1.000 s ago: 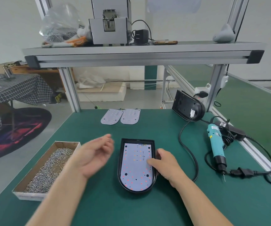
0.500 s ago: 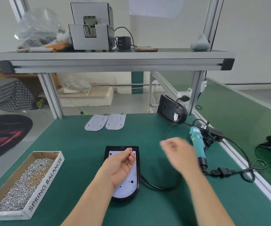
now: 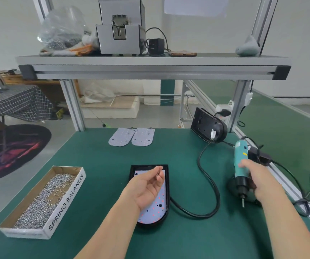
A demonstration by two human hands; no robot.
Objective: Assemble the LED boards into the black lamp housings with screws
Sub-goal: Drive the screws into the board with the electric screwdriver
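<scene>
A black lamp housing [image 3: 166,186] lies in the middle of the green mat with a white LED board [image 3: 155,212] seated in it. My left hand [image 3: 147,186] hovers palm-up over it, pinching a small screw [image 3: 158,171] between thumb and fingertips. My right hand [image 3: 254,178] grips the teal electric screwdriver [image 3: 240,157] at the right, its bit pointing down just above the mat. Two spare LED boards [image 3: 131,139] lie at the far middle. A second black housing [image 3: 206,126] leans against the frame post at the back right.
A cardboard box [image 3: 64,206] full of several loose screws sits at the front left. A black cable [image 3: 212,193] loops across the mat between the housings. More cables [image 3: 303,200] lie along the right rail. An overhead shelf [image 3: 150,68] carries a screw feeder and a bag.
My right hand reached right and took hold of the screwdriver, lifting it off the mat. My left hand came from the screw box to over the housing with a screw.
</scene>
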